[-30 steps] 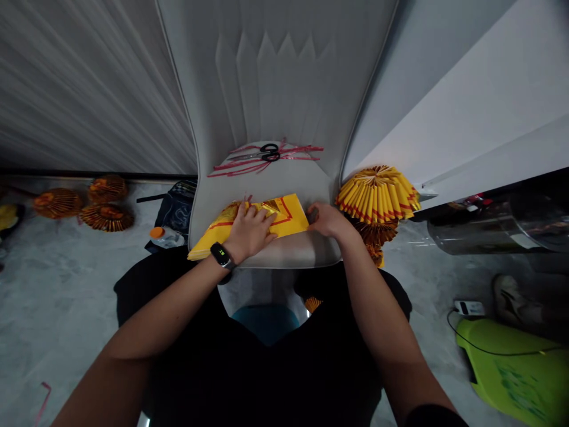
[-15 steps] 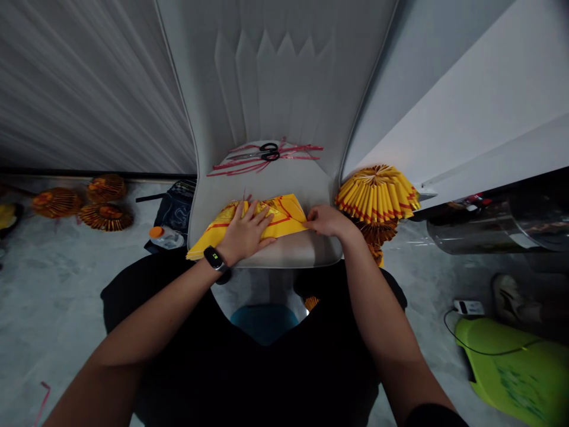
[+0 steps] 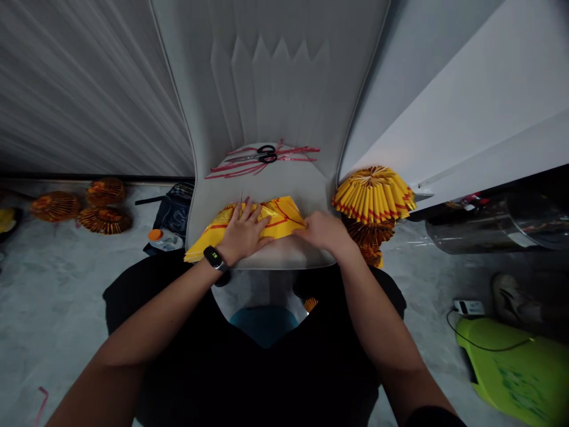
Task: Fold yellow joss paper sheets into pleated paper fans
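Observation:
Yellow paper point(image 3: 282, 216) with red lines and gold print lies across the front of a grey chair seat point(image 3: 284, 255). My left hand point(image 3: 244, 231) rests flat on it, fingers spread, pressing it to the seat. At the paper's right end, my right hand point(image 3: 322, 230) is closed with thumb and fingers pinching the edge. Farther back on the seat, black-handled scissors point(image 3: 267, 154) lie on several red plastic strips point(image 3: 235, 172).
Right of the chair stands a stack of pleated yellow paper fans point(image 3: 374, 193). Several pleated gold rounds point(image 3: 105, 219) lie on the floor at left, near a bottle with an orange cap point(image 3: 164, 239) and a dark bag point(image 3: 175, 207). A green plastic stool point(image 3: 511, 362) is at lower right.
My right hand has moved slightly left over the paper's right end, and the corner there is now folded in or covered by it. My left hand stays in place.

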Available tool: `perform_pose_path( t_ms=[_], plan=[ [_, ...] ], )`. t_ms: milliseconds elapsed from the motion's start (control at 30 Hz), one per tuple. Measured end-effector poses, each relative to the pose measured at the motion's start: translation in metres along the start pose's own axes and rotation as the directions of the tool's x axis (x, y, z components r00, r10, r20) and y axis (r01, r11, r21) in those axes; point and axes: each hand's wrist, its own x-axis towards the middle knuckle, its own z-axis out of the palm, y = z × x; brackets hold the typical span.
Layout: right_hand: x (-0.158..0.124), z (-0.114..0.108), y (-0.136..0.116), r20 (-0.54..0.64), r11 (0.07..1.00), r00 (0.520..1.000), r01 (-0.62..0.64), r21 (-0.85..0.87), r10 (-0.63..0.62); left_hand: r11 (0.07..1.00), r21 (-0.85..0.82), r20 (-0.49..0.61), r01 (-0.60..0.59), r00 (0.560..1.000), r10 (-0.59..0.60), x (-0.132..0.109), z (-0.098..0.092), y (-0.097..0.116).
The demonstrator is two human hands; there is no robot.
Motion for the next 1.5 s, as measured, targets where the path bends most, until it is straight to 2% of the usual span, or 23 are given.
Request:
perform_pose_path(
  t_ms=[67, 100, 133, 200, 300, 400, 533, 633, 733, 800, 933, 1033, 1133, 1200, 1267, 1333, 1433, 1500],
  plan=[
    [-0.006, 0.012, -0.014, -0.034, 0.965, 0.975, 0.222, 0.136, -0.219, 1.0, -0.009, 0.005, 0.001, 1.0, -0.001, 0.0, 0.001, 0.0],
    [-0.006, 0.021, -0.021, -0.093, 0.933, 0.949, 0.314, 0.173, -0.302, 1.0, -0.012, 0.006, 0.003, 1.0, -0.002, 0.0, 0.001, -0.001],
    [-0.004, 0.03, -0.026, -0.167, 0.907, 0.918, 0.385, 0.172, -0.359, 1.0, -0.013, 0.007, 0.005, 1.0, -0.004, 0.001, 0.002, -0.001],
    [0.003, 0.047, -0.034, -0.25, 0.885, 0.881, 0.443, 0.142, -0.401, 1.0, -0.008, 0.016, 0.009, 1.0, -0.008, 0.001, 0.003, -0.002],
    [0.012, 0.064, -0.038, -0.216, 0.908, 0.906, 0.398, 0.134, -0.365, 1.0, 0.005, 0.039, 0.004, 0.999, -0.005, 0.002, 0.002, -0.002],
    [0.008, 0.067, -0.035, -0.155, 0.945, 0.947, 0.302, 0.124, -0.282, 1.0, 0.018, 0.058, -0.001, 0.998, 0.0, 0.004, 0.001, -0.003],
    [-0.009, 0.059, -0.028, -0.138, 0.982, 0.978, 0.167, 0.086, -0.154, 1.0, -0.006, 0.04, 0.013, 0.999, -0.013, 0.004, 0.001, -0.003],
    [-0.022, 0.047, -0.021, -0.108, 0.997, 0.991, 0.081, -0.003, -0.081, 0.999, -0.025, 0.017, 0.028, 0.999, -0.027, 0.004, 0.001, -0.004],
    [-0.027, 0.036, -0.016, -0.071, 0.995, 0.997, 0.004, -0.101, -0.011, 0.999, -0.042, 0.036, 0.018, 0.999, -0.017, 0.005, 0.0, -0.008],
    [-0.025, 0.032, -0.014, -0.091, 0.993, 0.996, -0.03, -0.117, 0.02, 0.997, -0.073, 0.057, 0.008, 0.998, -0.004, 0.007, -0.002, -0.011],
    [-0.009, 0.032, -0.012, -0.167, 0.998, 0.985, -0.05, -0.032, 0.044, 0.994, -0.11, 0.082, 0.001, 0.997, 0.008, 0.009, -0.005, -0.015],
    [0.005, 0.031, -0.008, -0.11, 0.994, 0.991, -0.061, 0.086, 0.071, 0.992, -0.122, 0.053, 0.013, 0.999, -0.007, 0.006, -0.009, -0.018],
    [0.009, 0.024, -0.002, -0.054, 0.974, 0.997, -0.035, 0.222, 0.048, 0.989, -0.113, -0.022, 0.098, 0.995, -0.102, -0.001, -0.018, -0.028],
    [0.005, 0.018, -0.001, -0.082, 0.947, 0.996, 0.048, 0.316, -0.024, 0.97, -0.128, -0.05, 0.205, 0.976, -0.213, -0.006, -0.027, -0.042],
    [-0.001, 0.014, -0.005, -0.157, 0.895, 0.982, 0.161, 0.416, -0.103, 0.924, -0.208, -0.006, 0.32, 0.944, -0.329, -0.01, -0.034, -0.059],
    [-0.007, 0.016, -0.014, -0.228, 0.824, 0.96, 0.26, 0.503, -0.164, 0.838, -0.337, 0.134, 0.429, 0.903, -0.408, -0.014, -0.04, -0.077],
    [-0.011, 0.028, -0.034, -0.26, 0.76, 0.93, 0.364, 0.539, -0.26, 0.732, -0.45, 0.339, 0.511, 0.857, -0.389, -0.018, -0.043, -0.097],
    [-0.01, 0.04, -0.048, -0.27, 0.721, 0.887, 0.461, 0.518, -0.374, 0.709, -0.504, 0.367, 0.494, 0.865, -0.341, -0.018, -0.042, -0.104]
  ],
)
